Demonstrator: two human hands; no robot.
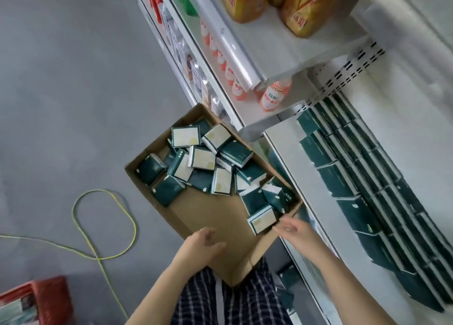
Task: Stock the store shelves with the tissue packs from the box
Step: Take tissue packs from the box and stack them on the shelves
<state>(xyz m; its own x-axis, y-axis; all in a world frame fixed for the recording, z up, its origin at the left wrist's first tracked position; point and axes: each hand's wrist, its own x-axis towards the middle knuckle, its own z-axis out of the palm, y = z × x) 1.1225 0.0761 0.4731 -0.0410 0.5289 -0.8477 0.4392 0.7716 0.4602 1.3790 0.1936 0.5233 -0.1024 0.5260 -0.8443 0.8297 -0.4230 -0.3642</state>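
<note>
An open cardboard box (210, 216) sits on the floor below me, holding several loose dark green and white tissue packs (203, 162). To its right, a white shelf (289, 148) carries rows of the same green packs (348, 177) standing side by side. My left hand (204, 239) hovers over the box's near bare part, fingers loosely curled, holding nothing. My right hand (294, 229) reaches over the box's right edge, fingers apart, just beside a white-faced pack (261, 220) without gripping it.
Upper shelves hold orange bags (245, 1) and a row of pink-and-white bottles (274, 96). A yellow-green cord (107, 226) loops across the grey floor at left. A red basket (41, 300) stands at the bottom left corner. More green packs lie on a lower shelf (286, 278).
</note>
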